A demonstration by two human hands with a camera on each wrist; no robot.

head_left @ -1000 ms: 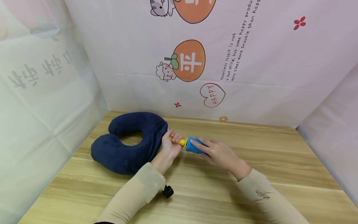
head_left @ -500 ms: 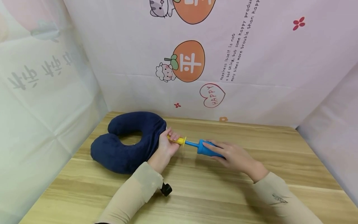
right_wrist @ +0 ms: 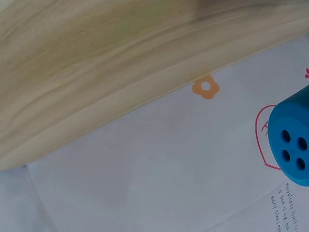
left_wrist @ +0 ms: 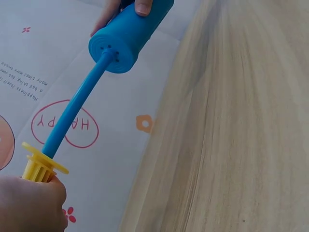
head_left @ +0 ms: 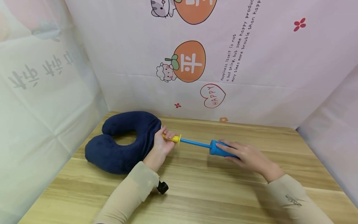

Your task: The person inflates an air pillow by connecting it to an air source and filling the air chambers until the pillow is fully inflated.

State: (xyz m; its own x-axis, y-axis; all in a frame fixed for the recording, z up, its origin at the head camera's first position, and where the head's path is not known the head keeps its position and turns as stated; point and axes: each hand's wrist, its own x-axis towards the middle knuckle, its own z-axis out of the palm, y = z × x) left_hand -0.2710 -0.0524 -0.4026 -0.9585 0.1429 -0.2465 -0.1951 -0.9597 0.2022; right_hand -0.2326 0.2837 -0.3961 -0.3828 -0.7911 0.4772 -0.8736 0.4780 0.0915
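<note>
One blue-and-yellow pump (head_left: 195, 143) over a wooden table (head_left: 201, 193), left hand (head_left: 161, 145) gripping its yellow end (head_left: 175, 138) beside a navy neck pillow (head_left: 117, 157), right hand (head_left: 249, 155) grasping its blue cylinder (head_left: 217, 148), rod (left_wrist: 78, 104) between

Passage: bare bench (head_left: 207, 193) between sleeves (head_left: 293, 196). Obstacles: black buckle (head_left: 162, 188) near left cuff (head_left: 144, 177); blue-and-yellow pump (head_left: 195, 143), spanning left hand (head_left: 162, 144) to right hand (head_left: 246, 157); navy neck pillow (head_left: 112, 155), left end; printed cloth (head_left: 265, 99), far edge.

The left grip (head_left: 161, 145) holds the yellow end (head_left: 175, 138) of a hand pump (head_left: 193, 142) beside a navy U-shaped neck pillow (head_left: 112, 155); the right grip (head_left: 249, 157) holds its blue barrel (head_left: 219, 148), with the blue rod (head_left: 199, 144) exposed between. Behind the table (head_left: 223, 193) hangs a printed white cloth (head_left: 134, 56).
</note>
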